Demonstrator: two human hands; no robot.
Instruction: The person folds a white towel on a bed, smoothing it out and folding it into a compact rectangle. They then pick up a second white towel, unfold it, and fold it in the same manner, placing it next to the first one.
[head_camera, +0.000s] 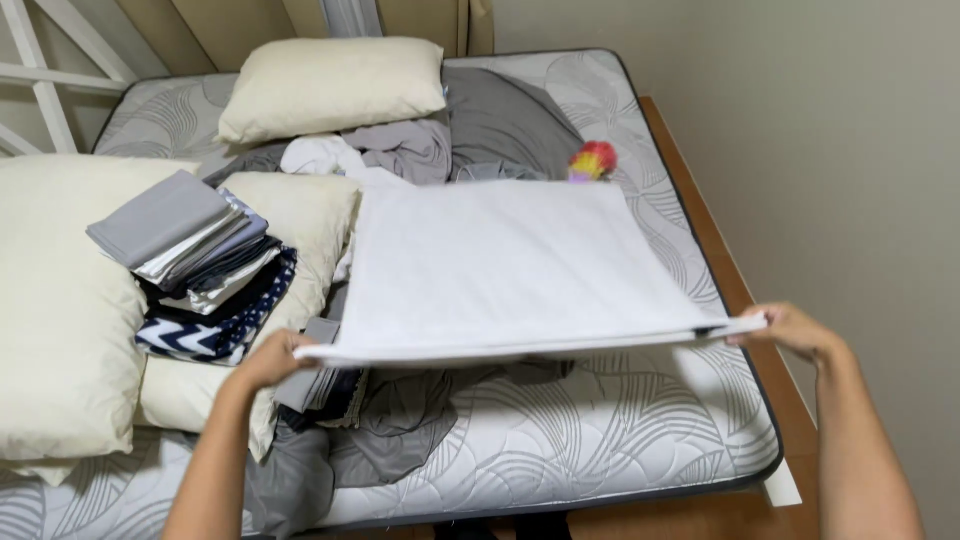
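A white pillowcase (510, 262) is stretched out flat in the air above the bed. My left hand (270, 358) grips its near left corner. My right hand (790, 328) pinches its near right corner, out past the mattress edge. The cloth is held level and taut, and its far edge reaches toward the middle of the bed. Under it lie rumpled grey sheets (400, 420) on the patterned mattress (620, 420).
A stack of folded linens (200, 265) rests on cream pillows (60, 310) at the left. Another cream pillow (330, 85) lies at the head, beside grey and white bedding (410, 150). A rainbow-coloured toy (593, 160) sits mid-bed. A wooden bed frame (730, 270) and a wall run along the right.
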